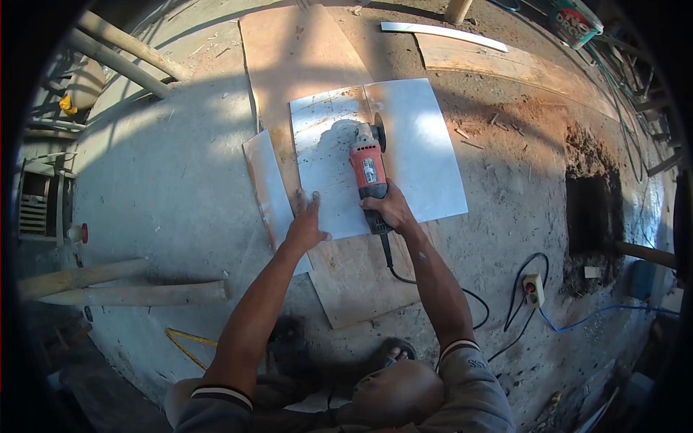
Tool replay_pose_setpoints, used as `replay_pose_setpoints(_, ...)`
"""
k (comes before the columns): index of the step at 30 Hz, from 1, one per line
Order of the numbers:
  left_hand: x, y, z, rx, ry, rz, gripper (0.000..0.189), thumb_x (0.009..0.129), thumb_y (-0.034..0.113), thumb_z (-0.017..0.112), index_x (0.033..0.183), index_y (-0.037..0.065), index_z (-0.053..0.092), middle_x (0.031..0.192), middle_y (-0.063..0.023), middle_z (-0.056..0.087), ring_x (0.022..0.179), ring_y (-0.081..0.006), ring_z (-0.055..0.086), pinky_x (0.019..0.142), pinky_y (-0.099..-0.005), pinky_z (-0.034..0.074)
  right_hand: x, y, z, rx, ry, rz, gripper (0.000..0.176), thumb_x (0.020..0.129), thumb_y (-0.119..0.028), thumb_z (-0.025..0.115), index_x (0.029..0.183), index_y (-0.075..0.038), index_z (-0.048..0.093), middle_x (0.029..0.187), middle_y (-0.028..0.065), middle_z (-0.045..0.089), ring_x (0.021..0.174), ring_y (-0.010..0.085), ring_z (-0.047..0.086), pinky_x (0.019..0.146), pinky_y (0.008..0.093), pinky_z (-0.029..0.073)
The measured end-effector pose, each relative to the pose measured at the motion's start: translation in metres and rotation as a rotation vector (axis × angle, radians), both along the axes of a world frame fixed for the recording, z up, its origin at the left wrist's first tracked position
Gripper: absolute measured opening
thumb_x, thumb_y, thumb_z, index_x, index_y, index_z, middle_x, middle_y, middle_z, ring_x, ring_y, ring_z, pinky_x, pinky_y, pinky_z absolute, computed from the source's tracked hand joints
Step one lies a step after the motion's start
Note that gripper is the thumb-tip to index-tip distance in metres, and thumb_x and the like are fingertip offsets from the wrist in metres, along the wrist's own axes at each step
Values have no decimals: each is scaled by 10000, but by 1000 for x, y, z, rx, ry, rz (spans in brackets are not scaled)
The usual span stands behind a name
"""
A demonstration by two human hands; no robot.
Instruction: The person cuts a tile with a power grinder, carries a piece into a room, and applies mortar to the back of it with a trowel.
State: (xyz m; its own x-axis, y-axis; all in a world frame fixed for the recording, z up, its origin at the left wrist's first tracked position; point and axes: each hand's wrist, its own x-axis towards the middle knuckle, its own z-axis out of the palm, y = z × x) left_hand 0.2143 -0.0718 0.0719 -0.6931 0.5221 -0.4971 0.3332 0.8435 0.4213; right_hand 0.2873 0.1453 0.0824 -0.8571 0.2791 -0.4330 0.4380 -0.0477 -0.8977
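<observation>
A red and black angle grinder [367,167] is gripped near its rear end by my right hand [392,208], its disc [380,133] pointing away from me over a white sheet [422,155]. A brownish line runs down the sheet beside the disc. My left hand [307,224] rests at the sheet's near left corner, fingers spread and stretched forward. Under the sheet lies a plywood board [357,285]. A narrow white offcut [268,184] lies to the left of my left hand. The grinder's black cord [386,252] trails toward me and to the right.
At the right, a socket box [533,289] with a blue cable [592,315] sits on the concrete floor. Beyond it is a rectangular pit [593,213]. Wooden poles [137,292] lie at the left. A bucket [575,25] stands far right, and a yellow tape [180,339] lies near my feet.
</observation>
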Motion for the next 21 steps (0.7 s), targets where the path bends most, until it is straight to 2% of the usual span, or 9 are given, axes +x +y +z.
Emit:
replay_pose_setpoints(2,1,-1,0,3,9,-14,1097,598,214,819,1418,24,116,1444,-308,-30,1356,-387,122,1053,-385,305,-33,13,1,-40,29,0,589,605,-187,734,1081,45,477,883,123,601,756,203,590,697,309,482)
replay_pose_setpoints(6,1,3,4,-26,-22,14,1101,602,209,817,1421,30,104,1445,-306,-32,1358,-390,101,1058,-385,298,-89,28,-8,-81,111,-17,477,627,-142,715,1023,25,508,818,94,591,678,168,574,622,294,480)
replay_pose_setpoints(9,1,2,2,-35,-14,11,1106,607,202,813,1424,37,87,1445,-304,-34,1360,-396,83,1057,-384,300,-121,37,-16,-172,161,7,456,631,-121,715,1021,5,514,798,83,591,651,157,568,596,293,479)
replay_pose_setpoints(11,2,1,-2,-44,76,-33,1093,608,186,812,1424,41,100,1436,-321,-35,1316,-431,215,992,-387,391,-138,39,-19,-188,147,-20,406,642,-96,709,994,-8,528,786,78,590,625,153,564,560,292,475)
replay_pose_setpoints(12,2,1,0,-45,77,-32,1093,608,186,812,1424,41,100,1436,-321,-35,1316,-431,215,992,-387,391,-144,40,-20,-220,175,-33,377,647,-89,705,973,-11,534,777,75,590,609,153,561,545,292,472)
replay_pose_setpoints(18,1,2,0,-36,56,-30,1090,612,178,808,1425,41,96,1432,-327,-53,1319,-430,206,990,-389,393,-136,36,-12,-258,178,-41,307,658,-81,695,920,-20,546,720,60,580,559,148,546,516,289,462)
replay_pose_setpoints(20,0,3,3,-45,-9,0,1119,605,199,814,1429,47,72,1446,-305,-40,1362,-395,63,1050,-385,307,-117,31,-10,-209,179,-11,320,649,-96,693,918,-8,544,724,71,583,574,153,552,526,289,463)
replay_pose_setpoints(21,0,3,3,-40,-13,-6,1119,605,199,814,1429,47,72,1446,-305,-40,1362,-395,63,1050,-385,307,-105,28,-10,-204,176,-17,320,649,-96,693,918,-8,544,724,71,583,574,153,552,526,289,463)
